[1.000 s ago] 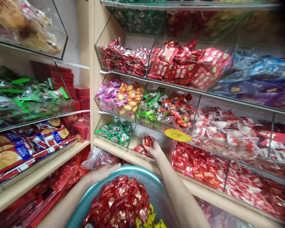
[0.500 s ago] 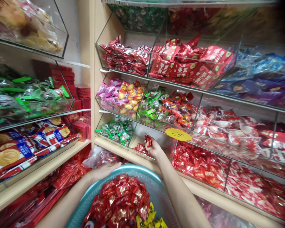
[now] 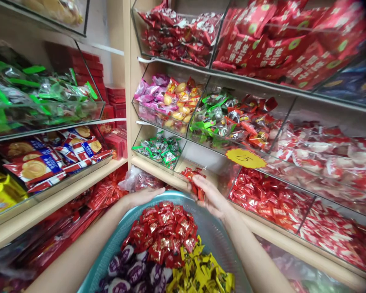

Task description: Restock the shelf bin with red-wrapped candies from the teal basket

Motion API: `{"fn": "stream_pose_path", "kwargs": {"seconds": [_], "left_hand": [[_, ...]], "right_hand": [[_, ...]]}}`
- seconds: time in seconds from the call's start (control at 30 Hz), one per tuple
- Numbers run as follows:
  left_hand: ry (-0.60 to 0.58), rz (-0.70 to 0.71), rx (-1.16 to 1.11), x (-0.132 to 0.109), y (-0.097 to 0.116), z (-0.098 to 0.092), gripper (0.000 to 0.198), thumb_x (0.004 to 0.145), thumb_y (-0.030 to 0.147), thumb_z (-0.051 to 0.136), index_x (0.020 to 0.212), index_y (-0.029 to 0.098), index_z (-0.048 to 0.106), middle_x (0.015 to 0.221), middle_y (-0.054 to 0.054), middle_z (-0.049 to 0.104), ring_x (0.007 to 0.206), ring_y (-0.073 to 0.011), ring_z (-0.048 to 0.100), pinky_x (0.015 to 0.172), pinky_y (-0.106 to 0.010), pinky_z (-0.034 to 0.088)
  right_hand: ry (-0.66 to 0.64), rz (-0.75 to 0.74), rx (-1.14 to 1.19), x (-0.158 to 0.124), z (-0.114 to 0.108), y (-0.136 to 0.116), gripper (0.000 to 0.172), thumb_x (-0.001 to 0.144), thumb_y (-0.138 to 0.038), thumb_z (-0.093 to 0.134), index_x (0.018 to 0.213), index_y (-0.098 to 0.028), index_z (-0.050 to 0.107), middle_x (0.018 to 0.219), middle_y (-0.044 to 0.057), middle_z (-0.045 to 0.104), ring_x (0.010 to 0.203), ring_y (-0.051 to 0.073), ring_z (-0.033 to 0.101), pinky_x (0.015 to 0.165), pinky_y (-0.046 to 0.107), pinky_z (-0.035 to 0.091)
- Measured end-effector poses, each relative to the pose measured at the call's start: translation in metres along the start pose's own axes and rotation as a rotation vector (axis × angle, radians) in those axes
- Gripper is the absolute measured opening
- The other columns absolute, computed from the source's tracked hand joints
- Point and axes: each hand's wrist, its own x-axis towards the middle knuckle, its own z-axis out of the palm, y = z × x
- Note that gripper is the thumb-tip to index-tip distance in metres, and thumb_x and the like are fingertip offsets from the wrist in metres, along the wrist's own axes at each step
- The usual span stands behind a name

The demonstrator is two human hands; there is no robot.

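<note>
A teal plastic basket (image 3: pixel 219 228) sits low in front of me, holding heaps of red wrapped candies (image 3: pixel 163 228), yellow wrapped candies (image 3: pixel 203 268) and purple-and-white candies (image 3: pixel 134 274). My right hand (image 3: pixel 212 195) is closed on a few red candies (image 3: pixel 198 187) above the basket's far right rim, in front of a shelf bin (image 3: pixel 201 156) where red candies show behind the fingers. At the far left rim rests my left hand (image 3: pixel 146 196), fingers stretched out flat and holding nothing.
Clear-fronted bins line the wooden shelves. Green candies (image 3: pixel 163 150) lie left of the bin, more red candies (image 3: pixel 268 195) right. A yellow price tag (image 3: pixel 246 158) hangs above. Biscuit packs (image 3: pixel 51 162) fill the left shelf; red bags (image 3: pixel 106 191) lie below.
My right hand has drawn back from the bin toward the basket, with red candies in it. The view has tipped down, showing more of the basket. My left hand stays at the rim.
</note>
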Motion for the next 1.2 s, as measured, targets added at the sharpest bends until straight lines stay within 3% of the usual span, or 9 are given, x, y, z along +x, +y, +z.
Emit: {"fn": "stream_pose_path", "kwargs": {"seconds": [0.2, 0.47, 0.63, 0.8, 0.93, 1.1, 1.2], "left_hand": [[0.015, -0.008, 0.065, 0.002, 0.002, 0.001, 0.07, 0.076, 0.067, 0.045, 0.108, 0.007, 0.061, 0.107, -0.008, 0.061, 0.101, -0.0231, 0.056, 0.088, -0.025, 0.043], [0.005, 0.013, 0.04, -0.001, 0.001, 0.0, 0.068, 0.078, 0.065, 0.044, 0.106, 0.006, 0.062, 0.106, -0.009, 0.061, 0.101, -0.0225, 0.057, 0.089, -0.025, 0.042], [-0.005, 0.003, 0.011, -0.001, 0.002, 0.0, 0.068, 0.078, 0.064, 0.046, 0.112, 0.008, 0.059, 0.111, -0.008, 0.059, 0.103, -0.0215, 0.056, 0.091, -0.024, 0.042], [0.015, -0.011, 0.084, -0.003, 0.006, 0.001, 0.067, 0.079, 0.066, 0.042, 0.105, 0.008, 0.062, 0.105, -0.005, 0.062, 0.1, -0.0205, 0.057, 0.089, -0.023, 0.042], [0.019, 0.032, 0.105, -0.005, 0.008, 0.001, 0.062, 0.08, 0.064, 0.043, 0.105, 0.011, 0.064, 0.108, -0.003, 0.061, 0.104, -0.0184, 0.055, 0.091, -0.02, 0.04], [0.04, 0.018, 0.138, -0.003, 0.006, 0.0, 0.065, 0.078, 0.066, 0.043, 0.107, 0.013, 0.063, 0.109, -0.003, 0.06, 0.105, -0.0198, 0.055, 0.091, -0.021, 0.04], [0.024, 0.004, 0.099, -0.001, 0.003, 0.0, 0.066, 0.076, 0.068, 0.044, 0.109, 0.013, 0.063, 0.11, -0.004, 0.06, 0.105, -0.0207, 0.055, 0.09, -0.021, 0.04]], "right_hand": [[-0.113, 0.181, -0.382, -0.022, 0.017, 0.042, 0.035, 0.075, -0.051, 0.06, 0.09, -0.02, 0.053, 0.069, -0.004, 0.053, 0.04, 0.003, 0.036, 0.031, 0.015, 0.031], [-0.215, 0.168, -0.86, -0.027, 0.034, 0.071, 0.021, 0.081, -0.039, 0.052, 0.074, -0.019, 0.049, 0.066, -0.005, 0.045, 0.048, 0.006, 0.04, 0.045, 0.02, 0.032], [-0.138, -0.01, -1.12, -0.028, 0.044, 0.089, 0.02, 0.079, -0.032, 0.051, 0.066, -0.018, 0.045, 0.067, -0.002, 0.05, 0.065, 0.012, 0.046, 0.058, 0.024, 0.032], [-0.02, 0.041, -1.262, -0.03, 0.049, 0.092, 0.017, 0.077, -0.035, 0.054, 0.078, -0.018, 0.053, 0.078, 0.004, 0.06, 0.077, 0.018, 0.051, 0.063, 0.028, 0.034], [-0.003, 0.036, -1.095, -0.029, 0.041, 0.074, 0.018, 0.077, -0.036, 0.058, 0.075, -0.019, 0.055, 0.075, 0.002, 0.059, 0.07, 0.014, 0.051, 0.062, 0.026, 0.039], [-0.062, 0.254, -0.46, -0.025, 0.02, 0.046, 0.037, 0.078, -0.055, 0.052, 0.087, -0.02, 0.056, 0.074, 0.0, 0.057, 0.049, 0.007, 0.044, 0.037, 0.017, 0.037], [-0.133, 0.363, -0.149, -0.022, 0.01, 0.04, 0.035, 0.083, -0.048, 0.047, 0.097, -0.018, 0.058, 0.08, 0.002, 0.059, 0.051, 0.007, 0.051, 0.037, 0.017, 0.043]]}}
